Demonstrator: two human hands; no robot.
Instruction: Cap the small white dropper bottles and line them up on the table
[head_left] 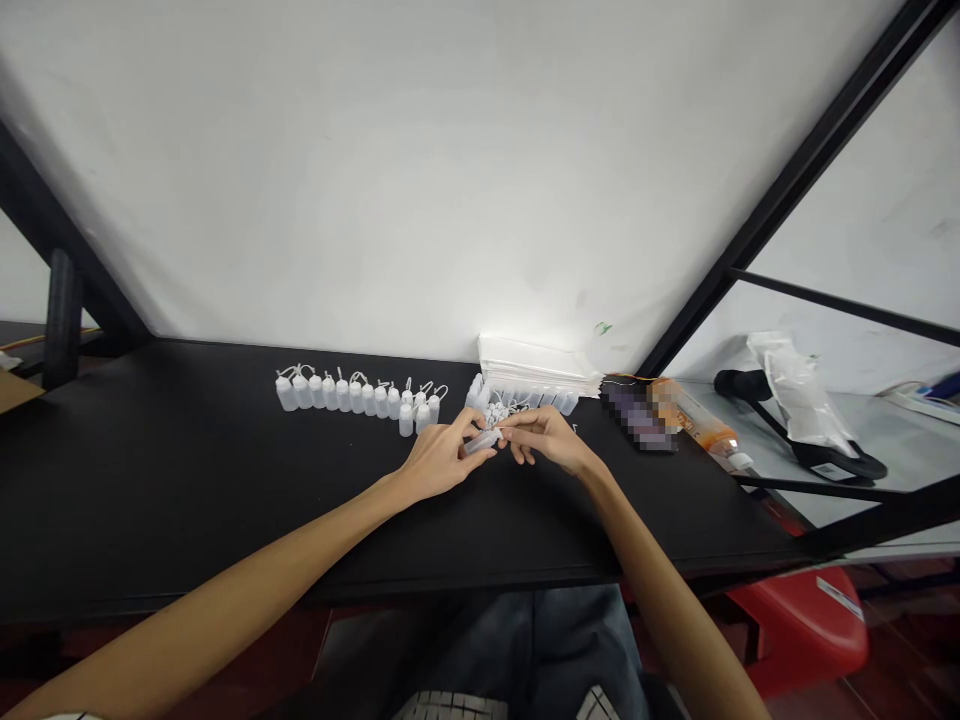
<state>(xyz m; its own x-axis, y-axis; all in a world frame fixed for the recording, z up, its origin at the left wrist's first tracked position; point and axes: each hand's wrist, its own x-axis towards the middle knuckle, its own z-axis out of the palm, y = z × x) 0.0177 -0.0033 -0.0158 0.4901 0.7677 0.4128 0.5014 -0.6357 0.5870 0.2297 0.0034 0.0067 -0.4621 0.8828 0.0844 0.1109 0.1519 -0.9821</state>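
Note:
Near the middle of the black table, my left hand [442, 455] grips a small translucent bottle [481, 442], tilted with its top toward the right. The fingers of my right hand [541, 436] are pinched at the bottle's white top; whether they hold a separate cap is too small to tell. Just behind my hands lies a pile of small white caps [496, 410]. More translucent bottles [551, 399] lie behind my right hand. To the left, several capped bottles [342, 395] stand upright in a row, with thin looped straps on their tops.
A stack of white sheets or bags [536, 364] lies against the wall. Right of it are a blurred dark item [637, 418] and an orange-labelled bottle [701, 422]. Black metal frame bars [780, 190] rise at the right. A red stool [806, 625] is below the table.

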